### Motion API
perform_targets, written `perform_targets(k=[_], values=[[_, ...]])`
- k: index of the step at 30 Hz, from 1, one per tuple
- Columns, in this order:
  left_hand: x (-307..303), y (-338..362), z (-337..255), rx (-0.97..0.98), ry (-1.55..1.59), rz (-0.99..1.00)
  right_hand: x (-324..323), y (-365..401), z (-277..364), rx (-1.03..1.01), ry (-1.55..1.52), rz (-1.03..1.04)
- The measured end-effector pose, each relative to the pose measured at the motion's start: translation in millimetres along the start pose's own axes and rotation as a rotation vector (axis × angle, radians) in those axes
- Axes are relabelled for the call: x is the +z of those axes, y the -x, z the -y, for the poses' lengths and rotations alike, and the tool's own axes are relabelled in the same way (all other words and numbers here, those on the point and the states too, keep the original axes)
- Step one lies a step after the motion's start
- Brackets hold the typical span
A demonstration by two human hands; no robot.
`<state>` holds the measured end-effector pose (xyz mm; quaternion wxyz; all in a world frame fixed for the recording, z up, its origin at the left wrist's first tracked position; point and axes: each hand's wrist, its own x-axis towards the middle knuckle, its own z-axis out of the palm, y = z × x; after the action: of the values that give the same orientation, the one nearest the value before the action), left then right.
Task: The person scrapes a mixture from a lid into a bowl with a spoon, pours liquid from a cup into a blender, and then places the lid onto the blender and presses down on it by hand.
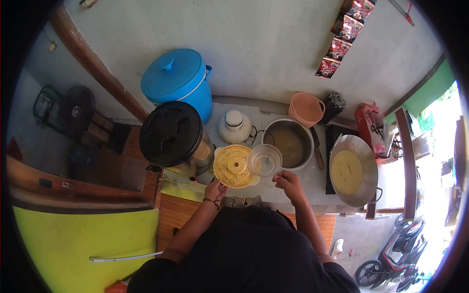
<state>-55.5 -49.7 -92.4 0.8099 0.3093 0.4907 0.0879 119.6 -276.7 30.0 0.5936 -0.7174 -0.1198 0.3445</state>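
My left hand [216, 190] grips the lower edge of a yellow round plastic bowl [235, 177] with a raised centre hub and crumbly residue inside. In my right hand [290, 186] is the rim of a clear plastic bowl [265, 160], pinched between thumb and fingers. The clear bowl overlaps the yellow one's right edge in this view. Right behind them stands a white appliance base [234, 128] with a round top. A metal pot [308, 158] with cloudy liquid sits just beyond the clear bowl.
A large wok [372, 171] of pale yellow batter stands at right on a black stove. Left are a black-lidded clear container [168, 134] and a blue lidded bucket [173, 75]. A pink basket [307, 108] and a knife [318, 155] lie near the pot.
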Motion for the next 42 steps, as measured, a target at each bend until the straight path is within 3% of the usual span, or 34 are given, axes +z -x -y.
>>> perform_targets(k=[4, 10, 16, 19, 29, 42], values=[[9.7, 6.0, 4.2, 0.116, 0.042, 0.019, -12.6, -18.6, -10.2, -0.022, 0.018, 0.02], [14.6, 22.1, 15.0, 0.249, 0.147, 0.018, -14.7, -39.9, -1.2, -0.147, 0.325, -0.048], [7.8, 44.3, 24.1, 0.367, 0.087, -0.079, -1.8, -57.0, 22.1, -0.426, 0.535, -0.125], [8.0, 55.7, 22.9, 0.397, 0.093, -0.111, -1.3, -75.7, 11.2, -0.646, 0.794, -0.136], [2.0, 53.7, 30.1, 0.508, 0.143, -0.163, 3.8, -93.2, -7.7, -0.715, 0.911, -0.233], [9.9, 62.4, 23.5, 0.462, 0.173, -0.175, 4.8, -93.9, -16.2, -0.862, 0.945, -0.272]])
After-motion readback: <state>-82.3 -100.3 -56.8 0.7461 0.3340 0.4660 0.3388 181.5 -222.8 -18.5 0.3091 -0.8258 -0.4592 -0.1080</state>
